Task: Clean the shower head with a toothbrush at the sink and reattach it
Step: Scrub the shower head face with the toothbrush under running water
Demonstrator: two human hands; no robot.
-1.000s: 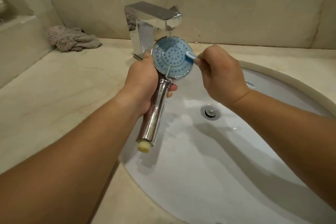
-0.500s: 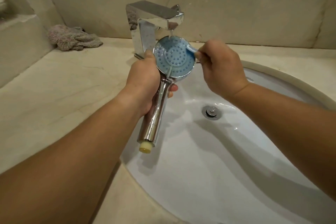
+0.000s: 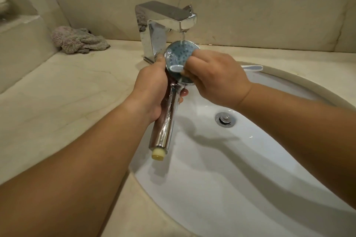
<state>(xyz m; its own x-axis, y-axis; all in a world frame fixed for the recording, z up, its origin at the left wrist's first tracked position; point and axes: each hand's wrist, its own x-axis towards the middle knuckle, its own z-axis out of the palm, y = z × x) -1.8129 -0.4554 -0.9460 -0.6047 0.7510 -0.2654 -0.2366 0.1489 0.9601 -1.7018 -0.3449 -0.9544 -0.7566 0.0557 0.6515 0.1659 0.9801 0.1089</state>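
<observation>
The chrome hand-held shower head [image 3: 169, 113], rigid and likely slippery when wet, is gripped at its handle by the left hand [image 3: 152, 90]; the right hand [image 3: 215, 80] pinches the pale blue toothbrush [image 3: 176, 67].

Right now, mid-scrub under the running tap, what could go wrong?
1. The left hand grips a wet chrome handle of the shower head; it could slip into the sink.
2. Water from the faucet hits the tilted face and may splash onto the counter.
3. The right hand covers the toothbrush, hiding which nozzles are scrubbed.
</observation>
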